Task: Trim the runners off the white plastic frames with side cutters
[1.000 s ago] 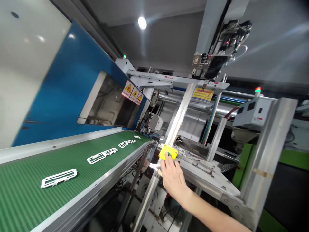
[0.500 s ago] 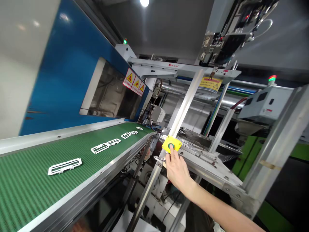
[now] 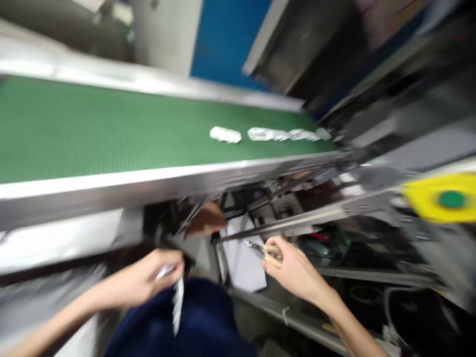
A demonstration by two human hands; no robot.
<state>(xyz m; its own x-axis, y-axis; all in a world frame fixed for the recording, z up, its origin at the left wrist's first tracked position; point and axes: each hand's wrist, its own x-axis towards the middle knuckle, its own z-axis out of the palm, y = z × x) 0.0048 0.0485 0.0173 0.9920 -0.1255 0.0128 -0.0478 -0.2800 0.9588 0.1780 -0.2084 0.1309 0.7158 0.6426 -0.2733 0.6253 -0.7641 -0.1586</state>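
Observation:
My left hand [image 3: 165,272] is closed around a white plastic part [image 3: 178,305], which hangs down from the fingers and is blurred by motion. To its right, my right hand [image 3: 292,265] grips a small pair of pliers [image 3: 265,249] with pale yellow handles, their metal jaws pointing left. The two hands are apart, below the conveyor's near edge. Several similar white plastic parts [image 3: 225,135] lie in a row on the green conveyor belt [image 3: 130,129].
The conveyor's metal side rail [image 3: 178,176] runs across in front of me. At the right sits a yellow button box [image 3: 427,196] with a green button [image 3: 451,199]. A metal frame bar [image 3: 297,223] slants below it. Behind the belt stands a blue machine panel [image 3: 230,39].
My right hand has left the green button and come down with the pliers. My left hand has come into view with a white part. The view has swung down and left.

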